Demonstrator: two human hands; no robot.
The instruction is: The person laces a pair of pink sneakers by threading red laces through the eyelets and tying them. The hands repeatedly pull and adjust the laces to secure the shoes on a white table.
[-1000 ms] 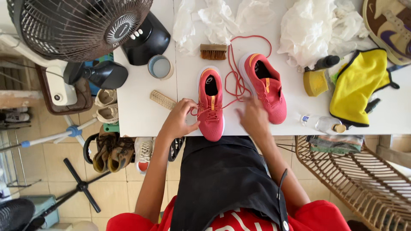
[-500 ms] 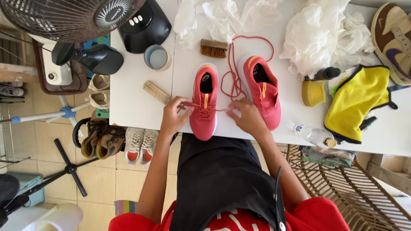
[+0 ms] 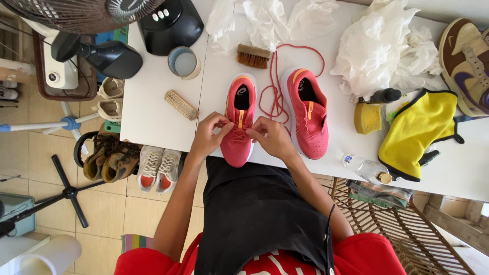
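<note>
A coral-pink shoe (image 3: 238, 122) lies on the near edge of the white surface (image 3: 153, 109), toe toward the person. The left hand (image 3: 209, 136) and the right hand (image 3: 272, 137) meet over its lacing, the fingers of each pinched on the red lace (image 3: 275, 84), which loops away to the far side between this shoe and its mate (image 3: 308, 117), just to the right.

Far of the shoes lies a small wooden brush (image 3: 253, 56); to the left lie a flat tan brush (image 3: 181, 105) and a round tin (image 3: 184, 62). Crumpled white paper (image 3: 374, 48) is heaped at the far right. Near it stand a dark-capped bottle (image 3: 382, 95), a yellow sponge (image 3: 368, 118) and a yellow cloth (image 3: 415, 133); a small clear bottle (image 3: 368, 169) with a blue label lies near the edge. A brown and purple shoe (image 3: 466, 63) sits at the far right.

Below left, pairs of shoes (image 3: 155, 168) stand on the tiled floor (image 3: 107, 203) beside a fan stand (image 3: 66, 192).
</note>
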